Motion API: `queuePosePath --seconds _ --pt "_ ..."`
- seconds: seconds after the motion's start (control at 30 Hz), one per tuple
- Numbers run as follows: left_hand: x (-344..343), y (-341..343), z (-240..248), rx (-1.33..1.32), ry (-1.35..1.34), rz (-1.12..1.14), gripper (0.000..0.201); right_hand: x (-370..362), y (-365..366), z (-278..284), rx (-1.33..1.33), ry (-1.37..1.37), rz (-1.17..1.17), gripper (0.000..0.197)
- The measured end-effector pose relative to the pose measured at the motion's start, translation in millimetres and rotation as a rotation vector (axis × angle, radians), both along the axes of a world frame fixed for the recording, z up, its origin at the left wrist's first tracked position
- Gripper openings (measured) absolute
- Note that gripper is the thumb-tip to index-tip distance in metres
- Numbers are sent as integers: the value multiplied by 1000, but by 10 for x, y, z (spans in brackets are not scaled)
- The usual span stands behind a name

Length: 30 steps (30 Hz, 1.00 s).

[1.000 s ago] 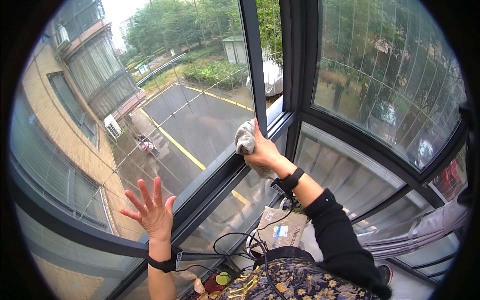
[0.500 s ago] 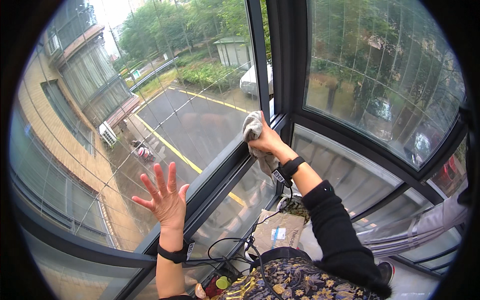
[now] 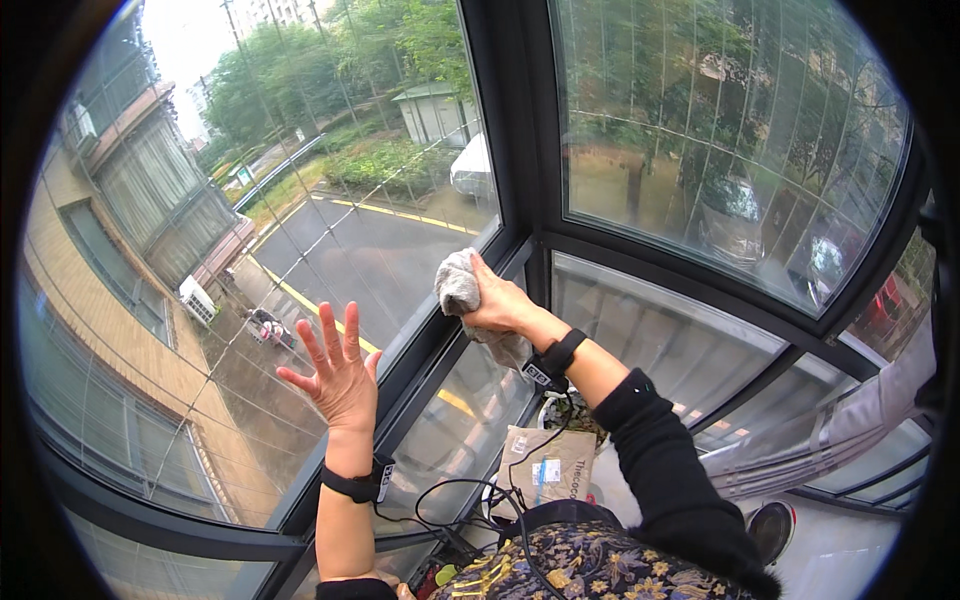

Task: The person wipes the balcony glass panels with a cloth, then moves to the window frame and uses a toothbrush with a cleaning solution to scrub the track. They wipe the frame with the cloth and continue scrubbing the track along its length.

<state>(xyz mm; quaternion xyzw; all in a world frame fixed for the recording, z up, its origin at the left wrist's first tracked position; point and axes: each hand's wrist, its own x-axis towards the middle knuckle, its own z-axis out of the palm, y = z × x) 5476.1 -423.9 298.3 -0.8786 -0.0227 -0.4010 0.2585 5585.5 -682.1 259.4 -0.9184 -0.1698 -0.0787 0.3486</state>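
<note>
1. Closest, your flower-patterned clothing [image 3: 585, 562] is filling the bottom edge, and black cables [image 3: 455, 482] are looping beside it.
2. Your left hand [image 3: 343, 385] is spreading its fingers wide and holding nothing, its back facing you before the window glass [image 3: 250, 260]; whether it is touching, you cannot tell.
3. Your right hand [image 3: 500, 303] is gripping a bunched grey cloth [image 3: 458, 283], which is sitting by the window's lower corner, over the dark frame [image 3: 420, 345].
4. Below, a brown package [image 3: 560, 455] is lying past the cables, and a dark shoe [image 3: 771, 533] is showing at the right on the pale floor [image 3: 818, 560].
5. Outside, a paved yard [image 3: 370, 255] is stretching beyond the glass, with a white car [image 3: 472, 170] standing near its edge and trees [image 3: 330, 80] rising behind a shed [image 3: 430, 116].
</note>
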Motion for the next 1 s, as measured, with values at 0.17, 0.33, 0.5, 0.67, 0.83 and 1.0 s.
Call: queuePosePath --seconds 0.17,0.33,0.5,0.67,0.83,1.0 --pt "2 -27 -41 -34 40 -2 106 32 -1 -63 46 -7 31 110" --pt "15 -58 -94 -96 70 -111 87 160 -25 -142 135 -71 281 79" --pt "34 -193 -73 -15 43 -134 105 223 -186 -539 364 43 51 67" --pt "-363 -98 95 -65 87 -317 97 304 -293 -715 478 38 150 78" --pt "-993 230 558 -246 -75 -535 72 -23 -321 -616 488 5 133 75" --pt "-1377 1434 2407 33 -638 -69 68 -485 -476 -425 576 55 202 63"
